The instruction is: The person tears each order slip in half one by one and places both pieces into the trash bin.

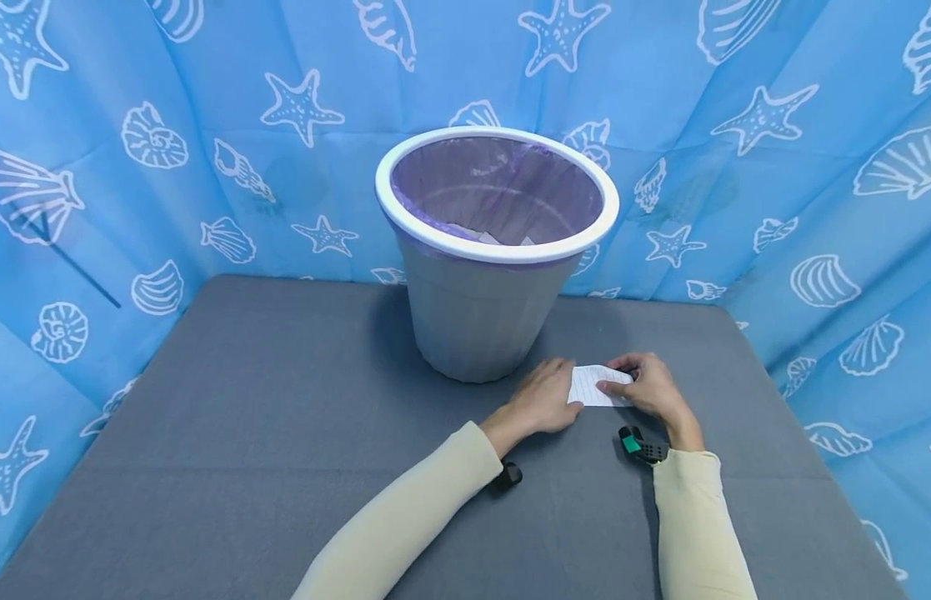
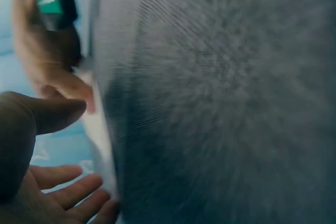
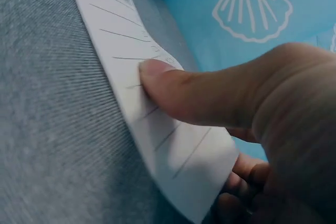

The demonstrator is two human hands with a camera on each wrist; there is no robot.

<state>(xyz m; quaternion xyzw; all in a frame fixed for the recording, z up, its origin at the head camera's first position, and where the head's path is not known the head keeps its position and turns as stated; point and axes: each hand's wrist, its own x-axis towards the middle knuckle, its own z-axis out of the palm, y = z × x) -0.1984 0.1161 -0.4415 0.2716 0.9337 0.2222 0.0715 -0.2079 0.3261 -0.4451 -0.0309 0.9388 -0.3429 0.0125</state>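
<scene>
A small white sheet of lined paper lies low over the grey surface, between the two hands. My right hand pinches its right end; in the right wrist view the thumb presses on the lined face, with the other fingers partly hidden behind. The sheet curves at its edges there. At the sheet's left end is my left hand. Its thumb and fairly straight fingers stand apart in the left wrist view, the fingertips close to the paper's edge; whether they touch it is unclear.
Behind the hands stands a grey bin with a white rim and a purple liner, several white scraps inside. A grey cloth-covered table lies beneath. Blue curtains with shells and starfish enclose the back and sides.
</scene>
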